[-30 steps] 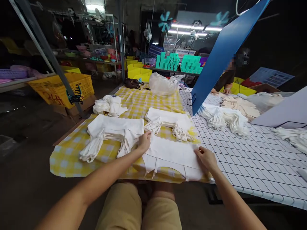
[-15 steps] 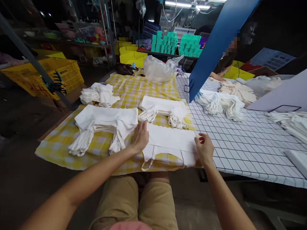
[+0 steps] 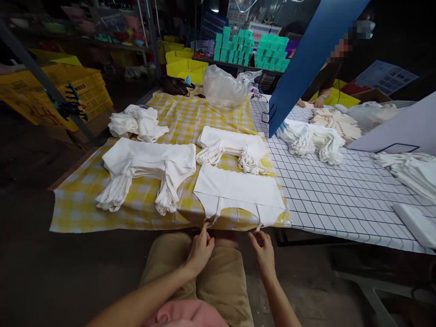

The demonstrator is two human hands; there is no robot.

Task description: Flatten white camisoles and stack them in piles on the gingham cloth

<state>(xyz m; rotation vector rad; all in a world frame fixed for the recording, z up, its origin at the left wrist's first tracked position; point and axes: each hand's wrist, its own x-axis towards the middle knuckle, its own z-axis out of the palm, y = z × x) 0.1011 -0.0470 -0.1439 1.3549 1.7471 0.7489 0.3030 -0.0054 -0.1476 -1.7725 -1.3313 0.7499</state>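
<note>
1. The left hand [image 3: 199, 250] was at the near bench edge, fingertips pinching the left strap of the flat white cloth [image 3: 238, 190], where it hung over the edge.
2. The right hand [image 3: 264, 249] did the same at the right strap, fingers closed lightly on its end; both hands sat low, just above the person's lap.
3. The cloth lay spread flat on the yellow check cover [image 3: 143, 209], straps toward the person, probably so that they could be reached and pulled straight from the seat.
4. To its left lay a stack [image 3: 150, 165] of like pieces, straps all hanging one way; behind it a second stack [image 3: 231, 145]; farther left a loose heap [image 3: 138, 122].
5. On the grid bench [image 3: 340, 204] a third bundle [image 3: 311, 141] lay by a blue board [image 3: 306, 59].
6. A clear bag [image 3: 226, 86] sat at the far end, contents unclear; the yellow crate [image 3: 83, 88] on the left looked empty from here.
</note>
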